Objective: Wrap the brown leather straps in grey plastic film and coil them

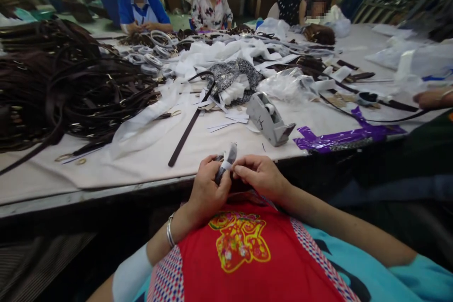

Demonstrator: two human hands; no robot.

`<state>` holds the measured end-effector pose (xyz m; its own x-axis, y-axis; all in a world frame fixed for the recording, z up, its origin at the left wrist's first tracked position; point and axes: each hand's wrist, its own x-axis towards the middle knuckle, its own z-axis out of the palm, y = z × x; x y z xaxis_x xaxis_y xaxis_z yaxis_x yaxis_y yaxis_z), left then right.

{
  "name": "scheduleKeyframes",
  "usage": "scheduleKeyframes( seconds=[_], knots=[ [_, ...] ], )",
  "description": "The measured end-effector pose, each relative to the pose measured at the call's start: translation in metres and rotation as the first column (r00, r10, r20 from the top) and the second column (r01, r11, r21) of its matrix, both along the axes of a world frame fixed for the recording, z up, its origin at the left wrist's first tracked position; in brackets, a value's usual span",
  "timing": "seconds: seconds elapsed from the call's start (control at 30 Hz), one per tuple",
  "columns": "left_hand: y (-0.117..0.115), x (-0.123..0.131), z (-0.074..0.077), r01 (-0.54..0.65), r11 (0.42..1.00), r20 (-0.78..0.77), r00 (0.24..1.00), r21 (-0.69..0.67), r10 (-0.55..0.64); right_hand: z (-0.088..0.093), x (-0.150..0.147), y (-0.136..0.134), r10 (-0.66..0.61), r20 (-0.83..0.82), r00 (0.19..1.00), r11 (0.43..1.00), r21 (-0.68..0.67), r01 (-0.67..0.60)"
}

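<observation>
My left hand (pixel 209 188) is closed around a coiled dark strap (pixel 231 153), held over the table's front edge. A white band (pixel 226 165) wraps round the middle of the coil, and a small bit of metal shows at its upper tip. Close against the band, my right hand (pixel 264 175) has its thumb and forefinger pinched together; whatever lies between them is too small to make out. A grey tape dispenser (pixel 267 120) stands on the table just beyond my right hand. One dark brown strap (pixel 191 127) lies flat ahead of my left hand.
Dark straps with metal rings pile up (pixel 81 85) at left. White wrapping (pixel 226 52), paper slips (pixel 228 122) and a clear plastic bag (pixel 288 84) lie mid-table. Purple tape (pixel 347 133) runs along the right edge. Three people sit opposite; another person's hand (pixel 433 98) reaches in at right.
</observation>
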<state>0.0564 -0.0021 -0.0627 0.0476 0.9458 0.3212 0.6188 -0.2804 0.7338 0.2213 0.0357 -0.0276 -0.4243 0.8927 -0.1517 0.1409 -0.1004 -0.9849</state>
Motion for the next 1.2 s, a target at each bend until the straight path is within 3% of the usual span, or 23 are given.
scheduleKeyframes(
  seconds=[0.17,0.5,0.83,1.03,1.2],
  knots=[
    [0.000,-0.002,-0.003,0.000,0.988,-0.134,0.991,0.155,0.021,-0.010,-0.014,0.003,-0.101,0.064,0.993,0.993,-0.056,0.104],
    [0.004,0.001,-0.014,-0.010,0.983,-0.168,0.985,0.181,0.041,-0.018,-0.016,0.003,-0.174,0.123,0.977,0.977,-0.102,0.187],
    [0.004,0.006,-0.016,-0.029,0.985,-0.205,0.977,0.172,0.065,-0.031,-0.019,0.003,-0.245,0.043,0.969,0.943,-0.222,0.248],
    [0.003,0.008,-0.018,-0.013,0.984,-0.224,0.973,0.179,0.053,-0.040,-0.018,0.006,-0.231,-0.095,0.968,0.916,-0.357,0.183],
    [0.004,0.010,-0.020,-0.004,0.983,-0.264,0.963,0.182,0.053,-0.046,-0.016,0.008,-0.243,-0.119,0.963,0.890,-0.422,0.172]
  ],
)
